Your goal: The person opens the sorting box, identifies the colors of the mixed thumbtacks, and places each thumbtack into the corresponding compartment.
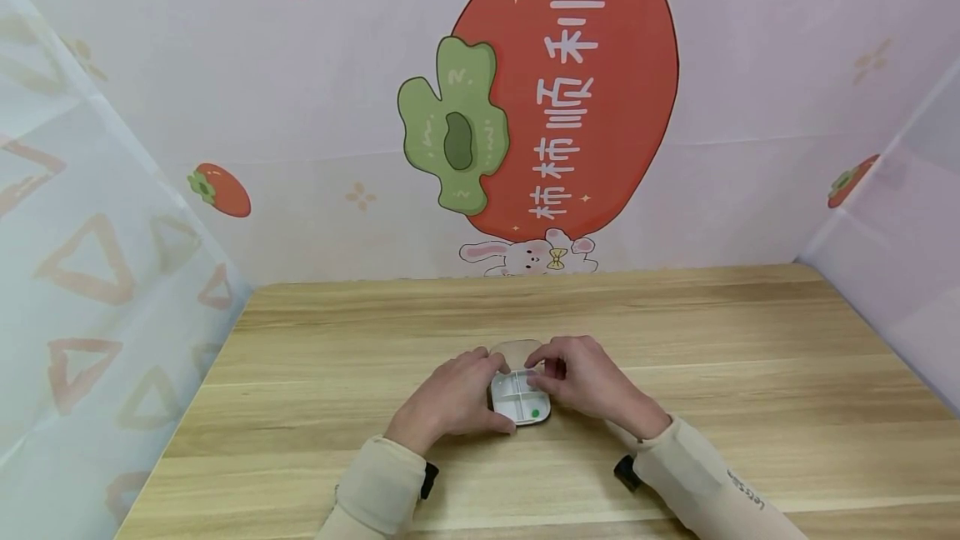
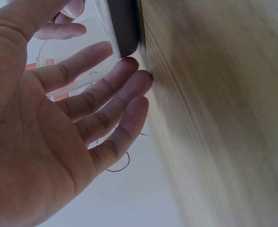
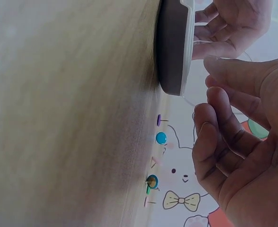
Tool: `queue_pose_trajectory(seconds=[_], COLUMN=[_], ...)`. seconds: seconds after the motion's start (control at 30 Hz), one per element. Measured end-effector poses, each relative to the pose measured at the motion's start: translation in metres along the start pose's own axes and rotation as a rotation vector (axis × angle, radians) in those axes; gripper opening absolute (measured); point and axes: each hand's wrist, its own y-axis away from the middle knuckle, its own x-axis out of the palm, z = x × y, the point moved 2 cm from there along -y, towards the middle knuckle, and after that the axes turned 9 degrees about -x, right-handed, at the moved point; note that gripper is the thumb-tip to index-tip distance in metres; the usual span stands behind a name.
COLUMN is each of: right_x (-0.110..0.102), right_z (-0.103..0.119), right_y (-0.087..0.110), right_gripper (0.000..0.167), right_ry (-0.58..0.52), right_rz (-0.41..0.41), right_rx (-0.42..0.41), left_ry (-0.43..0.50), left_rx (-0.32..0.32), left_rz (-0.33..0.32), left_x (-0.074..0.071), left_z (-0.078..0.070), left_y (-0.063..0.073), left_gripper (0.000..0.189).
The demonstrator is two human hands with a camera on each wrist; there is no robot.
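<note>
A small white pill box (image 1: pixel 510 403) with a dark underside (image 3: pixel 173 52) stands on the table, its clear lid (image 1: pixel 517 350) lifted back on the far side. Dividers split it into compartments; the near right one holds a green thumbtack (image 1: pixel 536 413). My left hand (image 1: pixel 459 397) holds the box by its left side, thumb at the near corner and index finger at the far one. The other left fingers (image 2: pixel 136 111) stay loosely extended. Over the far right compartment hovers my right hand (image 1: pixel 587 380), thumb and index finger slightly apart, with nothing visible between them.
Several thumbtacks lie on the table beyond the right hand, among them a purple one (image 3: pixel 159 120) and a blue one (image 3: pixel 161 138); the head view hides them behind that hand. A printed cloth wall (image 1: pixel 300 223) rises at the table's (image 1: pixel 360 323) far edge.
</note>
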Motion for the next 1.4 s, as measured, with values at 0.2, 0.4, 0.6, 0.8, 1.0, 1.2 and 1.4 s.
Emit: queue_pose_trajectory(seconds=[0.2, 0.4, 0.6, 0.8, 1.0, 1.2, 1.4], right_x=[-0.002, -0.007, -0.014, -0.019, -0.017, -0.013, -0.009], right_z=[0.0, -0.001, -0.004, -0.012, -0.021, -0.022, -0.017], right_y=[0.001, 0.002, 0.001, 0.002, 0.002, 0.003, 0.006], right_gripper=[0.013, 0.009, 0.011, 0.009, 0.011, 0.021, 0.033], right_ry=[0.0, -0.013, -0.015, -0.01, 0.026, 0.07, 0.084], right_rz=[0.014, -0.006, -0.055, -0.105, -0.049, 0.077, 0.184], right_rx=[0.017, 0.033, 0.08, 0.174, 0.153, 0.072, 0.101], left_ry=[0.003, 0.027, 0.038, 0.046, 0.069, 0.083, 0.088], left_rx=[0.003, -0.009, -0.019, -0.034, -0.048, -0.058, -0.058], left_rz=[0.002, 0.002, 0.002, 0.003, 0.004, 0.007, 0.012], left_x=[-0.001, -0.002, -0.002, -0.004, -0.006, -0.007, -0.007], left_z=[0.001, 0.006, 0.009, 0.01, 0.012, 0.014, 0.014], left_y=[0.0, 0.001, -0.001, 0.0, 0.001, 0.001, 0.0], left_gripper=[0.067, 0.066, 0.068, 0.068, 0.069, 0.068, 0.067])
